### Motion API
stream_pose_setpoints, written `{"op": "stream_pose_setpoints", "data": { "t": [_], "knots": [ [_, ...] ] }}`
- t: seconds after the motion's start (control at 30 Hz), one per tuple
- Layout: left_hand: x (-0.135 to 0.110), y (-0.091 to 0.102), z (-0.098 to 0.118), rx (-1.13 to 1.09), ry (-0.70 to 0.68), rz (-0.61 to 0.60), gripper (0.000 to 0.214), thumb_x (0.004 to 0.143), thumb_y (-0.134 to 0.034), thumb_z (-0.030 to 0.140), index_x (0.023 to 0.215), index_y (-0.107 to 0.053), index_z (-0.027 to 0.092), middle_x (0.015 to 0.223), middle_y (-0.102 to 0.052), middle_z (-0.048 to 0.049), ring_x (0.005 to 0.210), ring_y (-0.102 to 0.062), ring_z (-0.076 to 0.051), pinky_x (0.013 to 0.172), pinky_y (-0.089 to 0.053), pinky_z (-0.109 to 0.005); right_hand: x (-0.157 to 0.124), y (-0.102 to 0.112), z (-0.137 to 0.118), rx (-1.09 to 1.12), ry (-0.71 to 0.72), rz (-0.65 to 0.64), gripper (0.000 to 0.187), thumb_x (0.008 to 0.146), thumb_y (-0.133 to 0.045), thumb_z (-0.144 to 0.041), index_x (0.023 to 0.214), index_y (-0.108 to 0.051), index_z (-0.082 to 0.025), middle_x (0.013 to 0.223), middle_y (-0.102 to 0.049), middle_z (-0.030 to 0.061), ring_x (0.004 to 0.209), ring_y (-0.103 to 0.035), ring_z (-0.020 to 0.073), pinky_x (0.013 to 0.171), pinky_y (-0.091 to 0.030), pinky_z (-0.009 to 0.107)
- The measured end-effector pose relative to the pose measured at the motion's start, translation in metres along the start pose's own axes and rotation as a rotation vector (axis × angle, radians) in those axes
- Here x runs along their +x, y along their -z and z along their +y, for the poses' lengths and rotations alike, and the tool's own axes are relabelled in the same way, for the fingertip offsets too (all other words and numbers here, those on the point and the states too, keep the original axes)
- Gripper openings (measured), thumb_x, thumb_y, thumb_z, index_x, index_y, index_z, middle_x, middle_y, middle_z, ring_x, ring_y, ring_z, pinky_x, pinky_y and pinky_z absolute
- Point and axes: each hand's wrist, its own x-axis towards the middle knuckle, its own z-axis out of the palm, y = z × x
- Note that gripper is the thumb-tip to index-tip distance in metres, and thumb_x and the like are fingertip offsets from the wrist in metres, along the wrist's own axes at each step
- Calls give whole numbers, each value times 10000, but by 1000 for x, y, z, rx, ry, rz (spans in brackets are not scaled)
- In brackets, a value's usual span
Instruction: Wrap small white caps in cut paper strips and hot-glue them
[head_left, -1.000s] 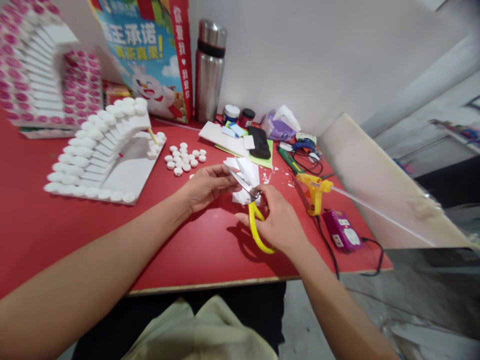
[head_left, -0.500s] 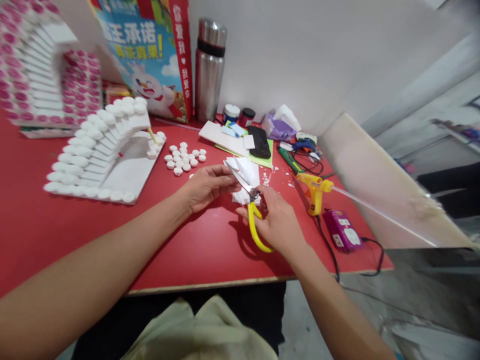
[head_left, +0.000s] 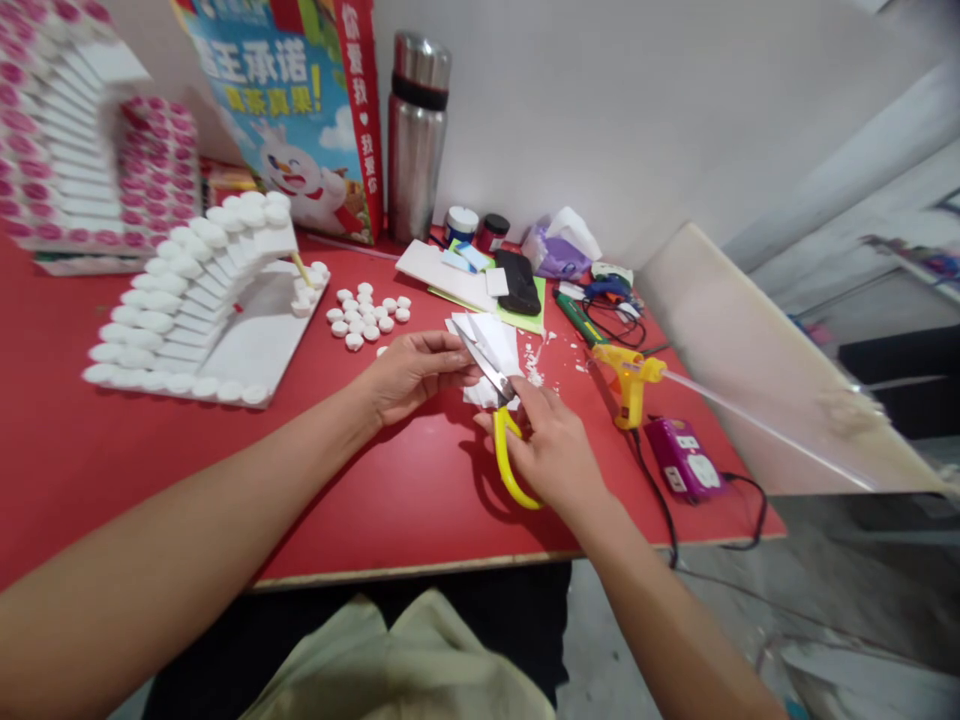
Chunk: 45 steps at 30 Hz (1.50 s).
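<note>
My right hand point(head_left: 551, 440) is closed around the yellow handles of a pair of scissors point(head_left: 504, 455). The blades point away to the upper left, slightly apart. Beside the blades, my left hand point(head_left: 420, 375) has thumb and fingers pinched together; what lies between them is too small and hidden to make out. Under the blades and fingertips, white paper pieces point(head_left: 504, 338) lie on the red table point(head_left: 405, 500). Small white scraps point(head_left: 534, 375) are scattered right of the paper.
Round white pieces point(head_left: 360, 318) and a white stair-like model point(head_left: 247, 345) are at left. A steel flask point(head_left: 416, 150) and a printed bag point(head_left: 300, 130) stand behind. At right lie a yellow glue gun point(head_left: 630, 375), a purple power box point(head_left: 684, 460) and cords.
Both hands stay at nearly the same place. The scissors have turned slightly, and their two blades show more plainly over the paper. The camera view has shifted a little.
</note>
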Motion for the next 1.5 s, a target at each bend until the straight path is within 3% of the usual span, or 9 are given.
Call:
{"op": "stream_pose_setpoints", "data": {
  "t": [0.27,0.6,0.8,1.13,1.23,1.33,1.5],
  "knots": [
    [1,4,-1,2,3,-28,237,695,-902,59,882,-756,60,797,-768,-77,691,-740,-153,756,-625,-288,-2,4,-1,17,-13,-16,500,1016,-588,-531,1339,-613,-151,1046,-739,164,862,-693,286,794,-546,403],
    [-1,4,-1,67,-7,-111,309,596,-997,207,801,-806,76,739,-762,-73,666,-727,-158,727,-599,-282,6,13,-10,-18,-73,-64,606,925,-652,-674,1254,-626,-165,1156,-702,199,950,-713,346,791,-547,434],
    [-2,3,-2,61,-2,-132,286,599,-990,191,784,-804,78,746,-757,-63,670,-715,-143,705,-595,-261,2,5,-6,23,-57,-18,599,928,-650,-688,1231,-627,-172,1085,-723,178,967,-703,339,801,-538,415],
    [-1,6,-2,25,31,-98,236,665,-945,94,807,-757,77,758,-764,-64,672,-752,-161,723,-632,-276,1,3,-2,57,-42,25,567,955,-611,-684,1193,-666,-172,905,-727,125,768,-669,262,719,-504,353],
    [-1,5,-1,13,35,-88,224,676,-937,76,823,-769,78,770,-778,-74,670,-760,-157,707,-637,-250,2,6,-2,150,-104,33,512,960,-618,-660,1134,-690,-184,875,-739,102,736,-668,236,709,-502,335],
    [-2,4,2,-2,37,-102,224,692,-920,58,880,-803,83,824,-804,-97,675,-764,-148,711,-643,-231,4,13,1,249,-254,28,502,931,-659,-649,1143,-692,-195,822,-730,60,663,-644,208,654,-488,316],
    [-4,4,3,-26,48,-131,253,720,-874,21,950,-837,117,876,-818,-96,738,-784,-156,761,-653,-231,6,24,13,196,-328,48,568,889,-673,-664,1195,-664,-186,922,-734,89,742,-663,240,685,-503,347]
  ]
}}
